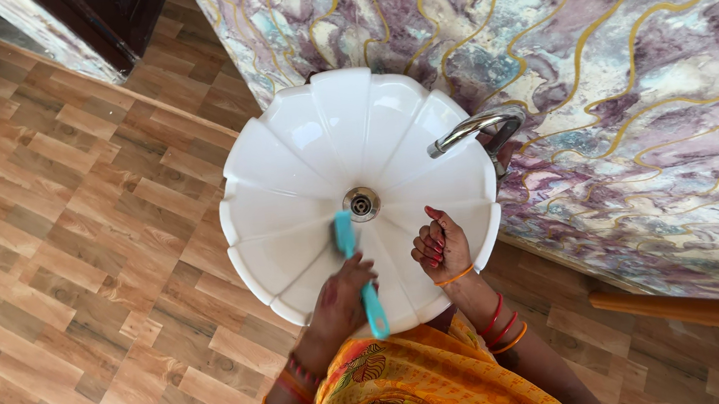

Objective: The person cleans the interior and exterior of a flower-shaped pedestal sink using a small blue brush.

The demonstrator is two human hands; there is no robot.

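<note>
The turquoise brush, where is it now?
In the head view, the turquoise brush is in the left hand, its head inside the white sink, just below-left of the drain.

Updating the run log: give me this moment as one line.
left hand: grips teal brush, head in white basin near drain | right hand: curled over basin, empty | tap: no water visible

The person wears a draped orange-yellow garment (416, 381) with a leaf print. Both wrists carry bangles (499, 326) — red and orange. Fingernails are painted red.
</note>
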